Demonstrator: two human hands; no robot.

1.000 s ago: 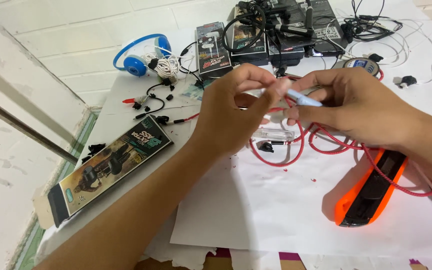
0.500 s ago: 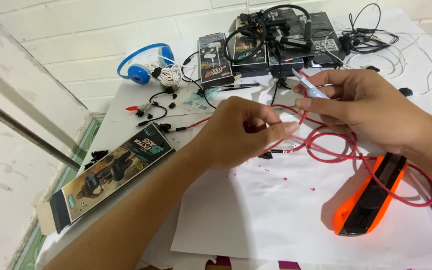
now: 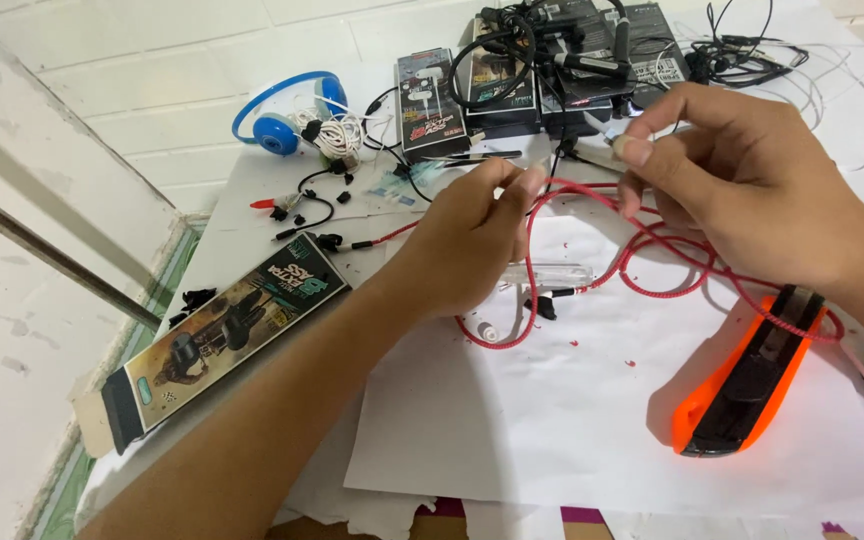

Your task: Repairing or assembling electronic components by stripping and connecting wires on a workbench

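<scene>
Left hand (image 3: pixel 467 250) raised over the white paper sheet (image 3: pixel 572 430), fingers pinched on the red cable (image 3: pixel 672 268) near the thumb tip. Right hand (image 3: pixel 742 185) higher and to the right, thumb and forefinger clamped on a small pale piece at the cable's end; exact part too small to tell. The cable runs between both hands, then loops down onto the paper and trails toward the orange-and-black tool (image 3: pixel 747 385) lying at right. A clear plastic tube (image 3: pixel 547 273) lies on the paper under the left hand. On the counter (image 3: pixel 242 190): long product box (image 3: pixel 222 335) at left, blue headphones (image 3: pixel 287 120) at back left, dark boxes (image 3: pixel 432 100) and black wires at back.
</scene>
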